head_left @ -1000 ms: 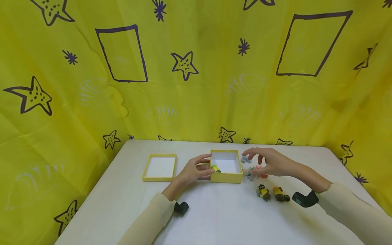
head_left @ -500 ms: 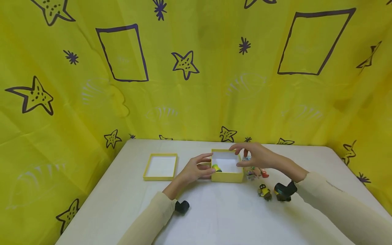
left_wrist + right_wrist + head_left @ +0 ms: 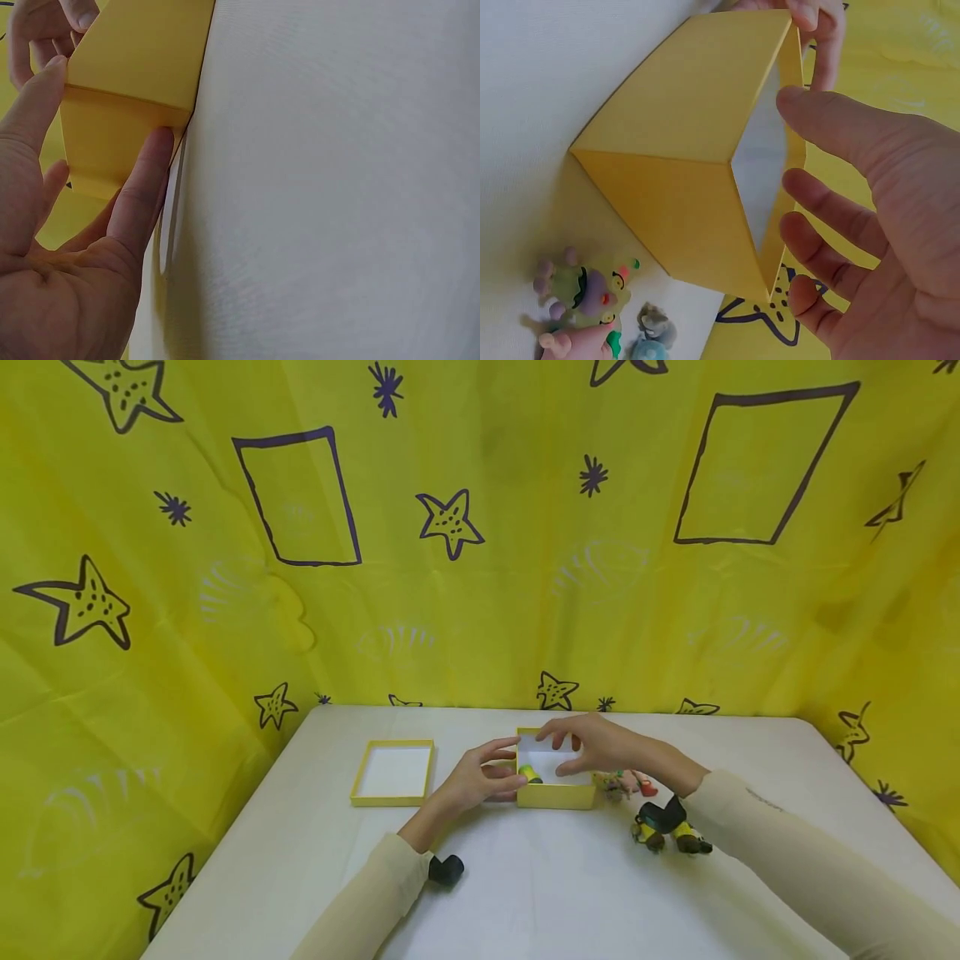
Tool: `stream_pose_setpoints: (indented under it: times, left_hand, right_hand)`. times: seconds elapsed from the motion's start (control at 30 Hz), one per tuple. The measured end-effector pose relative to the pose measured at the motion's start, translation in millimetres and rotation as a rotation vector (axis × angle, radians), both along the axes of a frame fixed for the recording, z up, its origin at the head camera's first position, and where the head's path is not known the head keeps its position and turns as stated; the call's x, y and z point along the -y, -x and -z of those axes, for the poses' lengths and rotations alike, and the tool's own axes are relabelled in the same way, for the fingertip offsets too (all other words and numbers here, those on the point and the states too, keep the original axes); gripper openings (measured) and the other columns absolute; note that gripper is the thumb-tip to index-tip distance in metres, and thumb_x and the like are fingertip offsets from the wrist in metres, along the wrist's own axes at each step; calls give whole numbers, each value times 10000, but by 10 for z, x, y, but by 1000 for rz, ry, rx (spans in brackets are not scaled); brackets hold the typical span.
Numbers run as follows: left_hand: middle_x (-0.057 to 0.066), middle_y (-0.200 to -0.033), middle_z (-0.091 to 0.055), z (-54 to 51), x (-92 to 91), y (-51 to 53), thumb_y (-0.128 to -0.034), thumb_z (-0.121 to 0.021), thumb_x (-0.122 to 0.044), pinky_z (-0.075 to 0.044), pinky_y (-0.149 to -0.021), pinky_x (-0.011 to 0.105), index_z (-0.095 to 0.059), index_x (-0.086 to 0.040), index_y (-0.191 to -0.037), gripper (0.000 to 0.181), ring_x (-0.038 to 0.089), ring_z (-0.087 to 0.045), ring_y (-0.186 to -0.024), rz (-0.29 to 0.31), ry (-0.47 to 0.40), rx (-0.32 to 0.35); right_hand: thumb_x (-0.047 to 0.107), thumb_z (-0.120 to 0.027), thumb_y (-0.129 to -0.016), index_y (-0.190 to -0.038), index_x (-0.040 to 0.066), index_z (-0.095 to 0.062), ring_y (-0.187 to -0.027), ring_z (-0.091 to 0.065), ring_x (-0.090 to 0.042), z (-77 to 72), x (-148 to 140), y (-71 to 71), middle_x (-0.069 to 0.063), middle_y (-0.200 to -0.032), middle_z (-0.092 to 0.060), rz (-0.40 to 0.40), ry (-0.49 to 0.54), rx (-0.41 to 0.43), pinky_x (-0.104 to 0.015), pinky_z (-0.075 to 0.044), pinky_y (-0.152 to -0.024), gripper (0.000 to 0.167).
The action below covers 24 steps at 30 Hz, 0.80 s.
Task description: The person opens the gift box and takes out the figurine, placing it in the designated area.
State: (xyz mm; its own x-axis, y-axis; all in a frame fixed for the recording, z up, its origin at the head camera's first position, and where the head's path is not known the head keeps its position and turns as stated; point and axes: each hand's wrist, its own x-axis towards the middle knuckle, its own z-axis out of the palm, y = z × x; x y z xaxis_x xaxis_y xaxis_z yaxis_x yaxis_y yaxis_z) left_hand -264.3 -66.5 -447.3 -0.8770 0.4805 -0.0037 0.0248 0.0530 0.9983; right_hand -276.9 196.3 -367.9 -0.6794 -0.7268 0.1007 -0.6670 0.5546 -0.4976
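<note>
A yellow box (image 3: 555, 797) with a white inside stands uncovered on the table. In it, near the left wall, lies a small yellow-green toy figure (image 3: 530, 774). My left hand (image 3: 482, 774) rests against the box's left side; in the left wrist view its thumb touches the front corner and a fairly straight finger presses the side wall. Over the box's opening hovers my right hand (image 3: 596, 743), fingers slightly bent and apart from the thumb. The right wrist view shows nothing between them. The fingertips reach over the rim.
The box's shallow lid (image 3: 392, 772) lies inside-up at the left. Right of the box are a pink and purple toy figure (image 3: 592, 296) and a grey-blue one (image 3: 654, 326). Nearer stand yellow-brown figures (image 3: 690, 841), partly behind the right wrist camera (image 3: 662, 814).
My right hand has moved left from above the toy figures to over the box. The left hand stays at the box's side, and the box has not moved.
</note>
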Motion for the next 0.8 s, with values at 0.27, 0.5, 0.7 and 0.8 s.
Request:
stream_pose_setpoints:
  times: [0.27, 0.5, 0.7, 0.8]
  left_hand:
    - [245, -1503, -467, 16, 12, 9, -929, -772, -70, -626, -837, 415, -452, -121, -1554, 704, 304, -627, -1185, 6, 22, -28]
    - [214, -1490, -490, 16, 8, -2, -925, -778, -75, -626, -839, 400, -487, -165, -1537, 683, 280, -641, -1162, -4, 27, -35]
    - [210, -1482, -494, 21, 12, 2, -926, -773, -64, -626, -836, 405, -486, -156, -1537, 682, 270, -648, -1142, 1, 14, -37]
    - [209, -1479, -495, 27, 18, 5, -927, -774, -70, -626, -836, 401, -482, -152, -1540, 684, 269, -649, -1141, 1, 18, -45]
  right_hand:
    - [110, -833, -872, -1312, 42, -638, -858, -606, -304, 93, 75, 78, -119, -1047, -704, -72, -52, 61, -291, -530, -724, 486]
    - [99, -805, -891, -1302, 102, -650, -763, -547, -173, 121, 150, 97, -59, -1003, -702, -76, -127, 42, -279, -489, -670, 440]
    - [158, -798, -909, -1295, 155, -652, -749, -545, -135, 169, 205, 124, -24, -999, -708, -57, -171, 60, -286, -496, -670, 413]
    - [189, -799, -911, -1291, 159, -658, -788, -587, -165, 204, 220, 146, -15, -1000, -720, -61, -183, 57, -296, -512, -704, 406]
